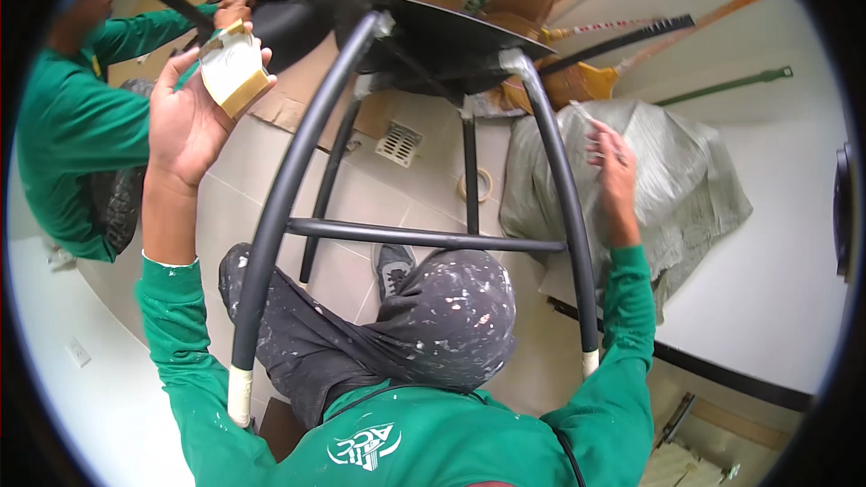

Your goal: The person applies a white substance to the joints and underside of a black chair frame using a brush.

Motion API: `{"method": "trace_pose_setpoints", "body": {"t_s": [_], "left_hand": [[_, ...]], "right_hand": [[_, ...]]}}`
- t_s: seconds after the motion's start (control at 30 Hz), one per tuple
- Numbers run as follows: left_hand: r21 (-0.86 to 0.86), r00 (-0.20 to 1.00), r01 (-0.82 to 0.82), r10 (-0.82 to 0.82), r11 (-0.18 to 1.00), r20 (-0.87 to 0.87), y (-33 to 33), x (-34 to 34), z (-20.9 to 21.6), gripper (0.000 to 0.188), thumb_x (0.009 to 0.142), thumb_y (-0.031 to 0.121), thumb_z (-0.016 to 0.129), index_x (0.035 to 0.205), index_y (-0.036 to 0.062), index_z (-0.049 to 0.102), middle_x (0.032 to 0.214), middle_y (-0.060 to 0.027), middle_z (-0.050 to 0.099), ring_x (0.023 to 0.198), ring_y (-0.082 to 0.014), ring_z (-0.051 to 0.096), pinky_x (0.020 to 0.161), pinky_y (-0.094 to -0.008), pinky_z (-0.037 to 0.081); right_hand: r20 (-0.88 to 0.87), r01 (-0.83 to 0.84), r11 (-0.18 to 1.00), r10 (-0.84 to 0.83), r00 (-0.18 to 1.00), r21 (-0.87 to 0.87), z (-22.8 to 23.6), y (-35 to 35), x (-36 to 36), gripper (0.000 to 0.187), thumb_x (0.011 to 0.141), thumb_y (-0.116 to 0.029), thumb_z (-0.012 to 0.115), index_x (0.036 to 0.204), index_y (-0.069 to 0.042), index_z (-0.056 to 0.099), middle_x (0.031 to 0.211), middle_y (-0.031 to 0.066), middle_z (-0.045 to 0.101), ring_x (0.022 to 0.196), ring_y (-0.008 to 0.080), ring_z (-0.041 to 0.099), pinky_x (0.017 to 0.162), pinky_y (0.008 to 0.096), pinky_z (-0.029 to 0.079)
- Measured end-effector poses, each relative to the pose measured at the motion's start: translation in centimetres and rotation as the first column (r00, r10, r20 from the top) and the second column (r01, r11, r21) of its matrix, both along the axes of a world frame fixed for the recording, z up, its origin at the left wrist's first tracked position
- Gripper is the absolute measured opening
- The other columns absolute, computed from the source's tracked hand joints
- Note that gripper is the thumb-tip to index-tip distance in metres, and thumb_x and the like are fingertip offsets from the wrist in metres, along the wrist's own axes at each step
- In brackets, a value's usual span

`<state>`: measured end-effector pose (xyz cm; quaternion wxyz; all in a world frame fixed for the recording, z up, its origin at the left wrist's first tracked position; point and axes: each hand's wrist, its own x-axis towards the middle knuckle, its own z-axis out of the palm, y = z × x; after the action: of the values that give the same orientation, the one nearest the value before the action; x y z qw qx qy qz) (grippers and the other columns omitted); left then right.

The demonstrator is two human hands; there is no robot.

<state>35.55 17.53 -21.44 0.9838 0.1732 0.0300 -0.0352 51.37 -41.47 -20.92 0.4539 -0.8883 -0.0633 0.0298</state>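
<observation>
My left hand (189, 122) is raised at the left, its fingers and thumb round a small yellowish block-like thing (233, 72) with a white face. Whether that thing is solid or a cut container, I cannot tell. At the right, my right hand (615, 162) is closed on a thin pale tool (580, 112), whose tip points up and left; its kind does not show clearly. Between my arms stands a black metal stool frame (424, 233), its near legs toward me. Pale tape wraps the ends of two legs. Greyish-white patches mark the bends by the black seat (415, 27).
A person in green (81, 126) works at the upper left, one hand on another black stool (289, 32). Grey plastic sheeting (667, 180) covers something at the right. A tape roll (476, 185) and a floor drain (398, 143) lie beyond the crossbar. Long-handled tools (722, 18) lean farther back.
</observation>
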Motion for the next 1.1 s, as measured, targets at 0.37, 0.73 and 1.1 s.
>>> {"method": "trace_pose_setpoints", "body": {"t_s": [0.37,0.73,1.1], "left_hand": [[0.001,0.996,0.081,-0.081,0.997,-0.026,-5.3,-1.7,5.6,0.061,0.102,0.032,0.037,0.145,-0.0091,0.048,0.144,-0.0295,0.057,0.138,-0.0448,0.053,0.119,-0.0613,0.039],[-0.019,0.993,0.117,-0.118,0.993,-0.01,-19.8,0.3,11.5,0.051,0.102,0.03,0.032,0.138,-0.0005,0.053,0.136,-0.018,0.062,0.13,-0.0308,0.059,0.114,-0.0497,0.043],[0.082,0.94,0.32,-0.327,0.944,0.095,-23.2,2.2,13.1,0.067,0.102,0.032,0.039,0.157,-0.0052,0.031,0.158,-0.0305,0.04,0.15,-0.0415,0.038,0.126,-0.0541,0.031]], "right_hand": [[0.298,-0.508,0.847,0.45,0.842,0.155,16.6,17.5,-7.1,0.077,0.094,-0.043,0.066,0.156,-0.002,0.048,0.134,0.0135,0.06,0.111,0.0193,0.062,0.088,0.0337,0.053],[0.438,-0.464,0.857,0.514,0.738,-0.226,15.7,21.0,-10.2,0.092,0.072,-0.029,0.094,0.146,0.007,0.054,0.129,0.0212,0.056,0.117,0.034,0.061,0.101,0.0411,0.052],[0.511,-0.24,0.965,0.262,0.819,-0.109,20.2,8.8,-13.6,0.081,0.073,-0.012,0.094,0.146,-0.002,0.06,0.121,0.0097,0.058,0.106,0.0182,0.06,0.082,0.0294,0.057]]}}
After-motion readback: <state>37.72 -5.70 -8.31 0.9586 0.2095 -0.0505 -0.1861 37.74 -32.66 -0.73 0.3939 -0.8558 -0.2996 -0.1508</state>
